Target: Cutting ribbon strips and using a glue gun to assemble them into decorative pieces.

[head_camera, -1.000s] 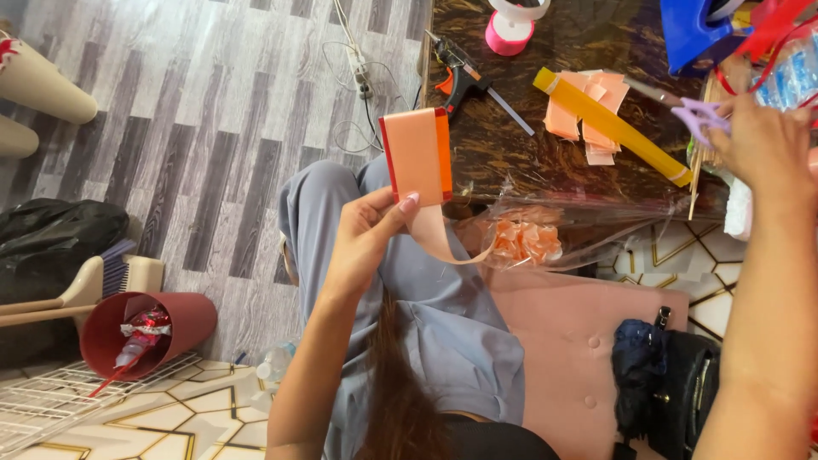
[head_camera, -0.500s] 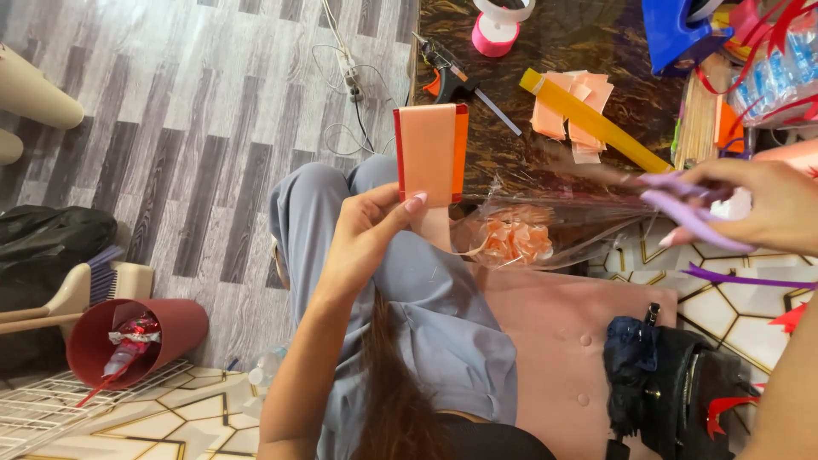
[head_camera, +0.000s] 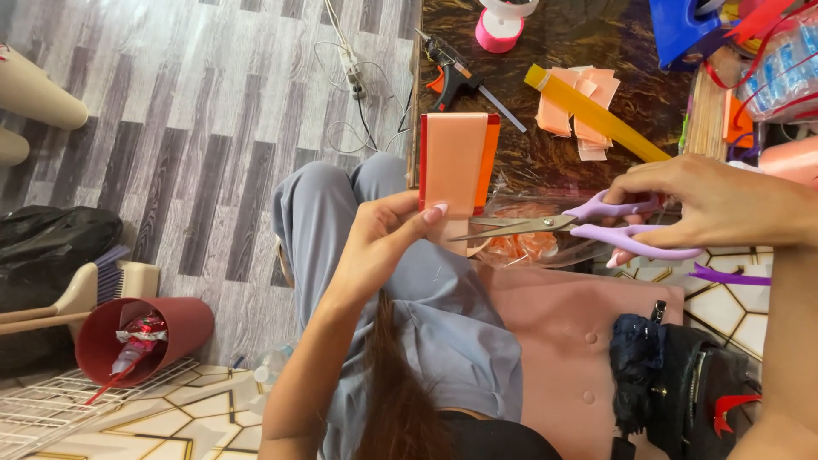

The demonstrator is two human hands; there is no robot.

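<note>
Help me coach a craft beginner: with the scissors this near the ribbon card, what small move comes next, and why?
Probably slide the scissors left so the blades straddle the peach ribbon below the card. The right hand has its grip in the purple handles, blade tips pointing at the ribbon's lower edge but apparently short of it. The left hand pinches the card upright, thumb close to the tips, so go slowly.

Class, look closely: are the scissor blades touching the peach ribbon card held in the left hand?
Cannot tell. In the head view the scissors point their blade tips at the ribbon card's lower edge; no clear gap or contact shows.
</note>
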